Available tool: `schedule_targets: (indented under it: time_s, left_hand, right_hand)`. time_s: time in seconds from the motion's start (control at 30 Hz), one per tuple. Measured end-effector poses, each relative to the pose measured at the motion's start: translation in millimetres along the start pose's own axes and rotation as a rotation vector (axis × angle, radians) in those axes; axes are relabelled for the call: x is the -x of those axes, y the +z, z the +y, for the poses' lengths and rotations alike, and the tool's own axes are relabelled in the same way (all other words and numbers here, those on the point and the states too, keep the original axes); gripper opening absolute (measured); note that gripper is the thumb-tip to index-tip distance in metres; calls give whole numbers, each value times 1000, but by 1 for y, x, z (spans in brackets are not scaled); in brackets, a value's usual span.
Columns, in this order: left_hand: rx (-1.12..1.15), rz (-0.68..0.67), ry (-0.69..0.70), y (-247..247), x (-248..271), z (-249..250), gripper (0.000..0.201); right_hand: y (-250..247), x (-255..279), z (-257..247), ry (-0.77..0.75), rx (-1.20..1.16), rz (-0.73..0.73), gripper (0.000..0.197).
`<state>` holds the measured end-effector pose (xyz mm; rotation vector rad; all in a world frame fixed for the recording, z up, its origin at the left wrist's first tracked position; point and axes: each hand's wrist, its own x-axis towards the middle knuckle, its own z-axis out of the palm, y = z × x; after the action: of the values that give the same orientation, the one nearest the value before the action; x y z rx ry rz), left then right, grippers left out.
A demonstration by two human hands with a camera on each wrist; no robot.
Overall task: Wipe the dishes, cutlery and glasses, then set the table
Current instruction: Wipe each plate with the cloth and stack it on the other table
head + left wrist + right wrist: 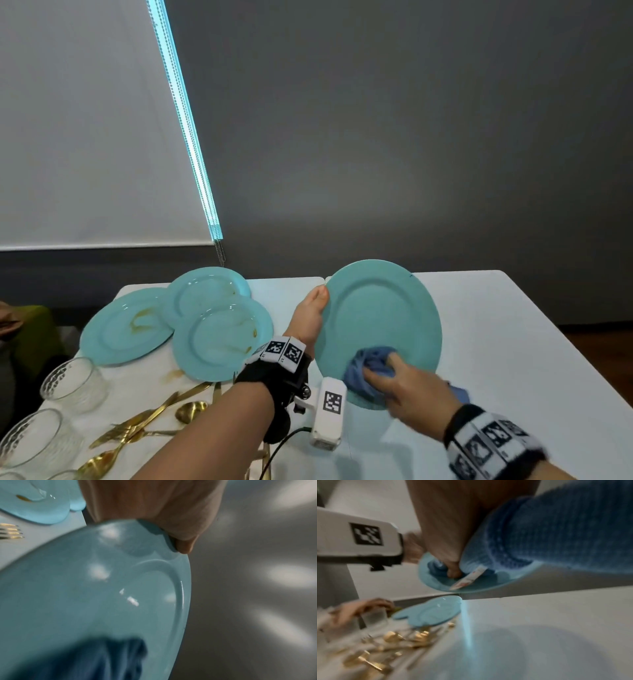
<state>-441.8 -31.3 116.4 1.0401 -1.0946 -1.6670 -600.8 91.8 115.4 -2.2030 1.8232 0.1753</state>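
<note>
A raised plate (380, 318) stands tilted above the table (513, 342), right of centre. The left hand (310, 317) is at its left rim; the cloth (368, 368) lies against its lower face under the right hand (414, 394). Left of them, three plates (219, 339) lie overlapping on the table. Nearer the person, cutlery (144, 425) lies scattered, with glasses (73, 382) at the far left edge.
</note>
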Motion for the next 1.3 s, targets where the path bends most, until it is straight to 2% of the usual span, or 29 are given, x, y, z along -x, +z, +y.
schedule_targets:
  time_s: [0.07,0.1,0.17,0.27,0.33,0.43,0.5,0.57,0.63,0.67,0.8,0.87,0.97,1.03,1.07,1.13,1.23,1.3]
  left_hand:
    - [18,19,-9,-8,1,1,28]
    - [25,26,-14,-9,2,1,28]
    - [12,9,-28,-5,4,-1,29]
    - [-8,-51,-29,12,10,-7,29]
    - [-63,-67,1,23,12,-8,28]
    - [-71,-55,59,24,12,-3,28]
    - [-49,-33,77,21,9,1,28]
    - [-12,-21,83,20,8,4,29]
    - [-24,-58,76,25,8,5,29]
    - [-40,-82,70,28,8,5,29]
    - [-29,-120,32,36,9,3,27]
    - [-9,-68,32,32,9,7,24]
    - [-29,-3,36,15,3,10,28]
    - [-38,10,37,2,1,12,29]
    - [-27,12,29,-2,2,13,29]
    - [31,-10,8,-7,5,13,28]
    - [76,-90,-46,-1,11,8,28]
    - [64,-158,-93,8,17,5,28]
  right_hand:
    - [-6,5,32,91,118,-21,58]
    - [-13,4,46,165,124,17,61]
    - [-34,-5,61,335,47,190,61]
    - [-56,-29,56,551,-160,456,58]
    - [-60,-40,36,514,-224,464,55]
    - [-47,-41,18,317,-146,344,51]
    - [-51,-36,31,396,-170,373,54]
    - [-60,-33,48,580,-312,501,53]
    - [-62,-38,49,663,-364,573,49]
    - [-63,-41,41,633,-358,576,49]
    - [-47,-49,-3,316,-307,518,51]
    - [-27,-43,-13,164,-240,409,48]
    - [-9,-18,-10,-71,-97,161,46]
    - [1,-6,19,-90,43,111,56]
    - [6,-4,37,-46,125,146,60]
    - [-5,-4,65,140,136,197,59]
    - [-33,-19,75,446,-145,392,50]
    - [-51,-33,58,541,-303,523,49]
